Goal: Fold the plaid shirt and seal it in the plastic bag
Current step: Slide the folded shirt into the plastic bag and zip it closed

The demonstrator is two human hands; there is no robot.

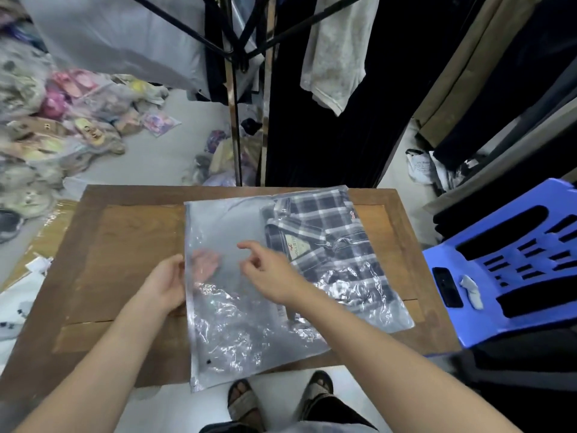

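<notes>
A folded plaid shirt (331, 239), dark with white checks, lies inside the right half of a clear plastic bag (224, 323) on a wooden table (125, 245). The bag's left half holds no shirt and is crinkled. My left hand (170, 284) is at the bag's left edge, with its fingers slid inside the opening and showing through the plastic. Above the bag's middle hovers my right hand (268, 273), fingers loosely curled and apart, holding nothing. A small black slider (208, 361) sits on the bag's left edge near the front.
A blue plastic chair (515, 267) stands to the right, with a black phone (448, 287) on its seat. Clothes hang from a rack (234, 89) behind the table. Bagged goods are piled on the floor at the left (46, 129). My sandalled feet (278, 398) show below the table's front edge.
</notes>
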